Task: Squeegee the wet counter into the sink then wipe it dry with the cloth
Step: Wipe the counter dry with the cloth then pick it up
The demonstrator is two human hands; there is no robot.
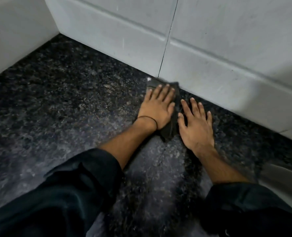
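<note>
A dark grey cloth (170, 129) lies flat on the black speckled granite counter (65, 103), close to the tiled back wall. My left hand (158, 106) presses down on the cloth with straight fingers and covers most of it. My right hand (197, 124) lies flat on the counter just right of the cloth, fingers spread, its thumb side at the cloth's edge. A duller streaked band runs along the counter from the cloth toward me. No squeegee is in view.
White tiled walls (210, 53) meet in a corner at the upper left and border the counter at the back. A pale metallic edge (282, 177), perhaps the sink rim, shows at the right. My dark sleeves fill the bottom of the view.
</note>
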